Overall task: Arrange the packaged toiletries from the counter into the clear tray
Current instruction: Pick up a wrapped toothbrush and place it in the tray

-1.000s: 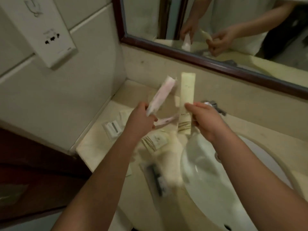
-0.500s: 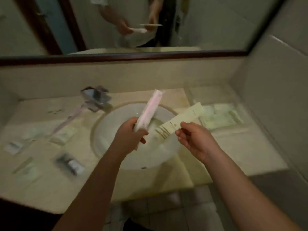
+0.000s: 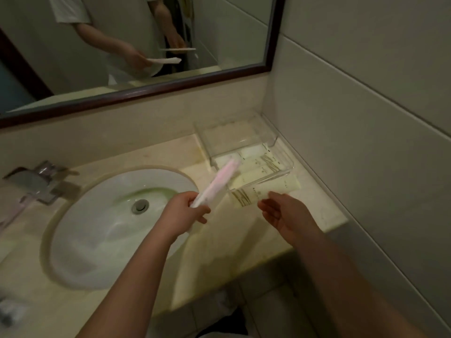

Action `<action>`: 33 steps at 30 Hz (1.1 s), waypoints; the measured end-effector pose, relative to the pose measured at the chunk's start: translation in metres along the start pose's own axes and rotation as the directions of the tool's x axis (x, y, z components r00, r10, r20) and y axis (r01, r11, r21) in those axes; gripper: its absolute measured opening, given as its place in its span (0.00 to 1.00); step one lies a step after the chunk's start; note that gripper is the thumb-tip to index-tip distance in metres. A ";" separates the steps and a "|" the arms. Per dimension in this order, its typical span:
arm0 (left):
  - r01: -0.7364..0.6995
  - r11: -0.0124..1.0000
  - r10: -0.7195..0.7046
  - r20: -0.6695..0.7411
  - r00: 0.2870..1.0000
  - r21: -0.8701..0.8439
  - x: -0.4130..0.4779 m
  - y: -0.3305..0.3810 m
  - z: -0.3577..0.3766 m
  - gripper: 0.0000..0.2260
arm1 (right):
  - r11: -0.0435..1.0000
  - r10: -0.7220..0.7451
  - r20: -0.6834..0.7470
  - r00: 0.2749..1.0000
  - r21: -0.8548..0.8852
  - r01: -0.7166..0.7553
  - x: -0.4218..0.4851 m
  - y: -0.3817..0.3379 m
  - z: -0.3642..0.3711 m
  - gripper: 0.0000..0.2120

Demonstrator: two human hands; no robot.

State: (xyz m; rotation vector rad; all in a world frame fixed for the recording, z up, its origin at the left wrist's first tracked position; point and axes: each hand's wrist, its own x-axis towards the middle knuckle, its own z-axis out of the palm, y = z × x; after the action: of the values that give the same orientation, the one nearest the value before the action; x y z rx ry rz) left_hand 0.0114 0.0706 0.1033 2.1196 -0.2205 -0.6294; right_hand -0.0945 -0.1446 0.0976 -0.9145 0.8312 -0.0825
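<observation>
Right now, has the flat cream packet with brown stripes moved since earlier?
Yes, rightward: the flat cream packet was over the right rim of the white sink basin, now beyond it at the near wall of the clear plastic tray.

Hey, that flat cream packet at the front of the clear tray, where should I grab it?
Probably pinch the cream packet at its striped end nearest the sink, coming from the counter's front edge. It is thin and flat, stretched along the clear tray's front wall, so the wall blocks the far side.
</observation>
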 end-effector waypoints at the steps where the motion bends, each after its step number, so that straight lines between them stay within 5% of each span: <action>1: -0.009 1.000 0.009 0.011 1.000 0.009 0.013 0.004 0.002 0.05 | 1.000 0.011 -0.010 1.000 0.023 -0.011 0.011 -0.006 -0.001 0.07; 14: 0.016 0.996 -0.026 0.111 0.993 0.089 0.118 0.033 0.022 0.07 | 0.994 0.073 -0.136 0.988 0.088 -0.061 0.124 -0.067 -0.012 0.08; 17: 0.027 0.992 -0.048 0.166 0.985 0.122 0.133 0.034 0.018 0.07 | 0.998 -0.007 -0.131 0.991 -0.058 -0.001 0.150 -0.083 -0.014 0.09; 19: 0.041 0.982 -0.080 0.211 0.974 0.183 0.137 0.033 0.014 0.08 | 0.938 -0.147 -0.109 0.983 -0.332 0.103 0.168 -0.102 -0.015 0.13; 20: 0.040 0.979 -0.088 0.231 0.969 0.202 0.138 0.034 0.014 0.09 | 0.829 -0.247 -0.049 0.968 -0.528 0.185 0.177 -0.114 -0.014 0.13; 22: 0.011 0.972 -0.077 0.277 0.958 0.233 0.141 0.039 0.017 0.08 | 0.392 -0.351 0.271 0.897 -0.827 0.403 0.195 -0.140 -0.010 0.11; 23: -0.018 0.967 -0.061 0.299 0.952 0.255 0.144 0.043 0.021 0.08 | 0.167 -0.288 0.428 0.857 -0.859 0.485 0.205 -0.151 -0.004 0.10; 25: -0.076 0.955 -0.021 0.322 0.947 0.287 0.154 0.049 0.031 0.07 | -0.123 -0.089 0.559 0.825 -0.828 0.547 0.223 -0.164 0.013 0.10; 29: -0.145 0.950 0.044 0.341 0.939 0.276 0.172 0.061 0.056 0.11 | -0.344 0.132 0.594 0.793 -0.723 0.599 0.257 -0.155 0.047 0.12; 33: -0.162 0.944 0.043 0.378 0.925 0.289 0.182 0.061 0.072 0.12 | -0.515 0.092 0.679 0.729 -0.594 0.618 0.275 -0.127 0.058 0.12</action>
State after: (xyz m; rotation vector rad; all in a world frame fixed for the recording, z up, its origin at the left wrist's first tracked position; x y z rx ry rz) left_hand 0.1342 -0.0857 0.0537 2.2571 -0.6791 -0.9798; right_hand 0.1689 -0.2954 0.0441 -2.9265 -0.3005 0.4552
